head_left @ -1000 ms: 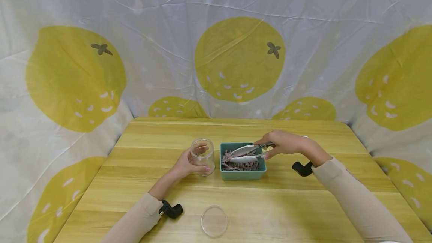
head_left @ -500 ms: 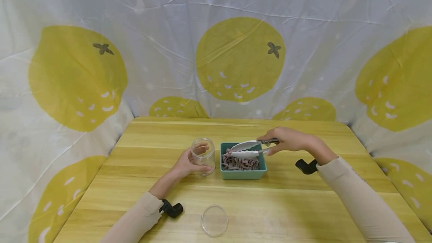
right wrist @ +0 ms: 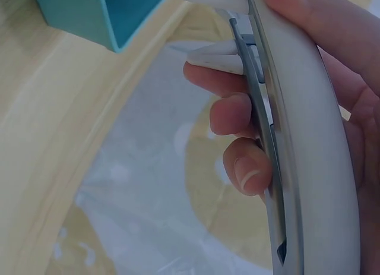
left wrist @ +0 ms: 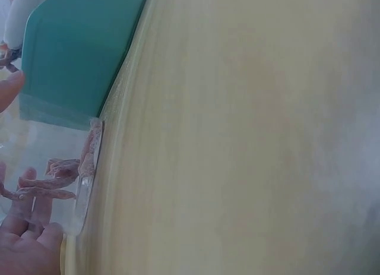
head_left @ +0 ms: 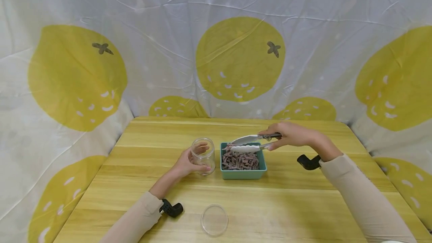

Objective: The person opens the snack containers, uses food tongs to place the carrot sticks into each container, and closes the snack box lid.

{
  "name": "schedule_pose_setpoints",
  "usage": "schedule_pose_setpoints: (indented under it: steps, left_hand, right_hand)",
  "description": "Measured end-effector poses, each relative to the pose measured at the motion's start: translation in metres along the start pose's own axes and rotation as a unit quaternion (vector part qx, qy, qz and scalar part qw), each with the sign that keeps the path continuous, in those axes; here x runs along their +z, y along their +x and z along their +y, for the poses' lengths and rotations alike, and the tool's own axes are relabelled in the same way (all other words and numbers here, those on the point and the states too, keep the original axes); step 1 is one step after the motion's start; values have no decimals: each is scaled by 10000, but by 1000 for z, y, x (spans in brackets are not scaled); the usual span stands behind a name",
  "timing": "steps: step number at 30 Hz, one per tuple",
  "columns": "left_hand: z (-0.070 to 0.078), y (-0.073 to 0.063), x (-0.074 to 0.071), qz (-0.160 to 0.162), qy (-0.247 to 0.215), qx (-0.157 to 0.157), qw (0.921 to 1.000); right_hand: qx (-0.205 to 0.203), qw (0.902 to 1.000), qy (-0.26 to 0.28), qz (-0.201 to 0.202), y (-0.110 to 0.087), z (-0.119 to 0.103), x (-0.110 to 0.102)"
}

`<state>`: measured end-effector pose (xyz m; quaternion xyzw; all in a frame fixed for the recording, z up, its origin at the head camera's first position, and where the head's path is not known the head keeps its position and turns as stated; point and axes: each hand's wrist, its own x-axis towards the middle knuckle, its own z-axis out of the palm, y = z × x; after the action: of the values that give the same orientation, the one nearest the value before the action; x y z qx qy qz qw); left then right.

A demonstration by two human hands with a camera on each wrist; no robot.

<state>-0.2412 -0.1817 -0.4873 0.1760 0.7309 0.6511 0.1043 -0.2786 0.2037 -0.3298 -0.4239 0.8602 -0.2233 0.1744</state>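
My left hand (head_left: 183, 165) grips a clear jar (head_left: 210, 162) on the wooden table. In the left wrist view several brownish strips (left wrist: 47, 184) lie low inside that jar. Just right of it is a teal rectangular box (head_left: 243, 175) heaped with greyish-purple strips (head_left: 241, 161) that look like shredded meat. White-tipped tongs (head_left: 245, 149) are held in my right hand (head_left: 291, 134), its fingers curled round their handle in the right wrist view. Their tips hover over the box's far left part, with some strips at the ends.
A clear round lid (head_left: 214, 220) lies flat near the table's front. Black wrist cameras (head_left: 173, 210) jut from both sleeves. Behind the wooden table (head_left: 287, 205) hangs a white curtain (head_left: 314, 63) printed with yellow lemons.
The tongs have risen and moved back from the middle of the box, with strips at their tips. My left hand and the jar have stayed in place.
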Motion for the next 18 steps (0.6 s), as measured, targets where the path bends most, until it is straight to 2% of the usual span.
schedule_pose_setpoints:
  steps: [6, 13, 18]
  left_hand:
    - [0, -1, 0, 3, 21, -3, 10000]
    - [1, 0, 0, 10, 81, 20, 10000]
    - [2, 1, 1, 41, 46, -37, 10000]
  right_hand:
    - [86, 9999, 109, 44, -1, -6, -9]
    - [-75, 9998, 149, 126, 1, -12, -21]
    - [-158, 9998, -51, 132, 5, -16, -24]
